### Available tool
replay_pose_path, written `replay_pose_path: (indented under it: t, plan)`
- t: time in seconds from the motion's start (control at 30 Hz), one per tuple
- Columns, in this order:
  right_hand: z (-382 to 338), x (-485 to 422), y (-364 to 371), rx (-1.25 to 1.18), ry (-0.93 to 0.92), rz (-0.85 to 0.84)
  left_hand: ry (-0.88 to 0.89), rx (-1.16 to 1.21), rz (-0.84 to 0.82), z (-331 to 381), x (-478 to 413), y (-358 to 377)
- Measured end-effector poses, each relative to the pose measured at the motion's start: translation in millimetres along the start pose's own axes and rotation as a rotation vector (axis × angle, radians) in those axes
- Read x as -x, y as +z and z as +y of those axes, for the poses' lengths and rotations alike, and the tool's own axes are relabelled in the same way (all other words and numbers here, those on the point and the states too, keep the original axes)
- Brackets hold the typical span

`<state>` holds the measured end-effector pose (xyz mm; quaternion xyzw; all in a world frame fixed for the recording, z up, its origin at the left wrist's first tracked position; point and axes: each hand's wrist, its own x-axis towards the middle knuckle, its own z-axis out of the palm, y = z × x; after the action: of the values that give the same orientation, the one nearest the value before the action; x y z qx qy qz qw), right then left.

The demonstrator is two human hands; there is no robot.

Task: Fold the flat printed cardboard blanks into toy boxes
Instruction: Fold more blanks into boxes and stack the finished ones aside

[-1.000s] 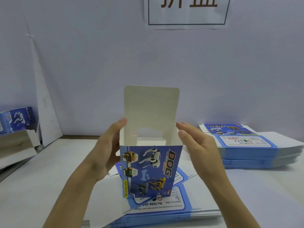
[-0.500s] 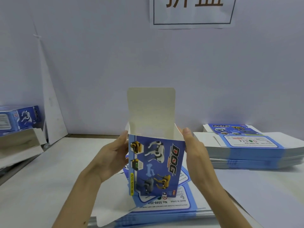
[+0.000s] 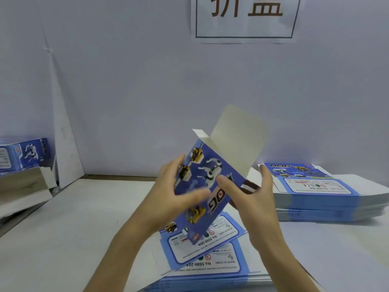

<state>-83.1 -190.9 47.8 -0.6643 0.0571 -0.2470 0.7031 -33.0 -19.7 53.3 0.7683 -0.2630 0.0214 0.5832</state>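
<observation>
Behind, pale wall (image 3: 147, 81), paper sign (image 3: 244, 28), white table (image 3: 73, 228) below, stacked blanks (image 3: 326, 199) right.

A pale lilac-grey wall (image 3: 147, 81) fills the back, evenly lit. A dark-framed white paper sign (image 3: 244, 20) with brown characters hangs high on it. Below spreads a white tabletop (image 3: 63, 228) — a tall tapering white sheet (image 3: 64, 140) leans at the left.

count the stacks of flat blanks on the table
2. The near stack lies on the table beneath the held box; the right stack sits at the table's right side. Others may be out of frame.
</observation>
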Motion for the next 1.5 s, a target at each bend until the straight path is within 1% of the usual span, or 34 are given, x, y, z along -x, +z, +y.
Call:
replay_pose_path:
  t: [0.03, 0.1, 0.13, 0.17, 0.23, 0.3, 0.33, 0.4, 0.47, 0.53, 0.6, 0.7, 0.73, 0.8, 0.87, 0.93, 0.97, 1.03, 1.07, 1.1, 1.13, 1.2, 1.23, 1.27, 1.3, 1.37, 1.4, 1.47, 1.5]
  plan:
    - [-1.5, 0.4, 1.0, 0.019, -0.017, -0.024, 0.0, -0.126, -0.036, -1.3, 2.2, 6.5]
    - [-5.6, 2.0, 2.1, 0.061, -0.058, -0.098, -0.013, -0.41, 0.021, -6.4, 4.3, 19.2]
    - [-7.4, 2.6, 1.8, 0.094, -0.076, -0.133, -0.001, -0.493, 0.071, -8.8, 3.7, 22.4]
    - [-9.7, 2.8, 0.8, 0.144, -0.092, -0.164, 0.014, -0.519, 0.113, -10.6, 2.6, 22.2]
    - [-14.8, 0.9, -4.4, 0.233, -0.127, -0.202, 0.016, -0.456, 0.146, -15.0, -0.4, 15.3]
    - [-20.3, -3.1, -13.8, 0.258, -0.141, -0.212, 0.003, -0.373, 0.111, -19.0, -1.1, 7.6]
    - [-22.9, -5.1, -19.2, 0.252, -0.155, -0.222, 0.01, -0.342, 0.077, -21.0, -0.5, 5.5]
    - [-26.6, -7.2, -28.3, 0.196, -0.186, -0.304, 0.043, -0.292, -0.006, -23.4, 1.4, 5.7]
    - [-28.4, -7.1, -31.9, 0.091, -0.159, -0.368, 0.07, -0.239, -0.086, -26.2, 1.5, 11.1]
    - [-28.5, -7.4, -30.8, 0.034, -0.128, -0.328, 0.066, -0.161, -0.106, -26.2, 2.2, 15.8]
    - [-28.6, -7.8, -28.2, 0.048, -0.139, -0.216, 0.097, -0.139, -0.056, -23.0, 3.1, 17.2]
    - [-31.6, -11.3, -33.0, 0.032, -0.22, -0.029, 0.271, -0.24, 0.017, -19.6, 3.6, 15.4]
    - [-32.5, -13.0, -36.2, -0.003, -0.239, 0.007, 0.334, -0.277, 0.03, -17.8, 3.9, 15.3]
    - [-32.6, -16.3, -41.6, -0.118, -0.213, 0.061, 0.448, -0.31, 0.056, -14.4, 3.9, 16.3]
    - [-30.1, -19.8, -46.3, -0.312, -0.072, 0.098, 0.54, -0.326, 0.079, -13.2, 3.6, 17.5]
    - [-25.6, -24.3, -51.7, -0.52, 0.163, 0.064, 0.582, -0.33, 0.082, -10.5, 4.5, 17.4]
    - [-24.9, -26.1, -53.4, -0.599, 0.311, 0.021, 0.603, -0.345, 0.091, -9.2, 4.7, 17.6]
    - [-24.6, -24.8, -51.9, -0.663, 0.61, -0.137, 0.644, -0.377, 0.13, -8.5, 3.7, 20.2]
    - [-23.9, -21.8, -47.4, -0.653, 0.714, -0.219, 0.652, -0.379, 0.145, -7.5, 3.1, 22.2]
    - [-22.9, -18.4, -42.2, -0.629, 0.773, -0.288, 0.658, -0.378, 0.154, -5.9, 3.0, 23.8]
    - [-19.5, -15.9, -38.6, -0.601, 0.783, -0.339, 0.668, -0.382, 0.153, -4.6, 2.8, 24.6]
    - [-17.3, -13.4, -32.8, -0.528, 0.75, -0.397, 0.676, -0.395, 0.136, -3.3, 3.0, 21.6]
    - [-19.2, -13.5, -30.6, -0.499, 0.709, -0.377, 0.671, -0.398, 0.126, -3.0, 3.9, 17.9]
    - [-18.7, -15.7, -31.0, -0.474, 0.627, -0.298, 0.658, -0.397, 0.116, -2.5, 5.1, 13.7]
    - [-19.1, -17.2, -32.5, -0.455, 0.524, -0.185, 0.636, -0.398, 0.104, -1.3, 6.9, 10.1]
    - [-20.1, -20.0, -39.1, -0.387, 0.246, 0.073, 0.577, -0.41, 0.075, 2.3, 10.4, 6.6]
    - [-20.8, -20.7, -43.8, -0.33, 0.088, 0.151, 0.546, -0.413, 0.058, 3.7, 11.7, 6.8]
    - [-24.1, -19.8, -49.6, -0.214, -0.162, 0.214, 0.496, -0.405, 0.016, 4.5, 14.0, 8.8]
    - [-24.7, -18.6, -50.2, -0.155, -0.249, 0.24, 0.479, -0.404, 0.001, 4.7, 14.7, 10.3]
